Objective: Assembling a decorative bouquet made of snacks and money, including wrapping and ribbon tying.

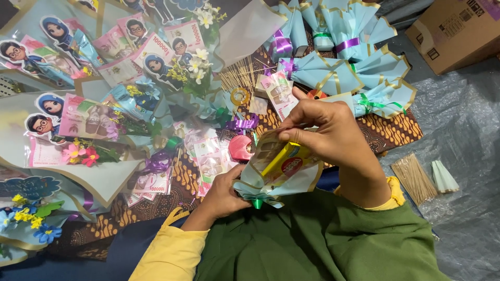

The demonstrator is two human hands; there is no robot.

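Note:
A small bouquet (pixel 284 174) of pale blue wrapping paper with a gold edge sits in front of me, tied with a green ribbon at its base. My left hand (pixel 224 195) grips it around the tied base. My right hand (pixel 328 132) is above its mouth, fingers pinched on a yellow snack packet (pixel 281 162) that stands inside the wrap next to a clear-sleeved banknote. A green garment covers my lap below.
Finished blue wraps (pixel 354 67) lie at the back right on a brown batik cloth (pixel 396 130). Large bouquets with cartoon cut-outs and banknotes (pixel 94 119) fill the left. A tape roll (pixel 240 96), skewers (pixel 414 179), a red dispenser (pixel 240 148) and a cardboard box (pixel 458 31) lie around.

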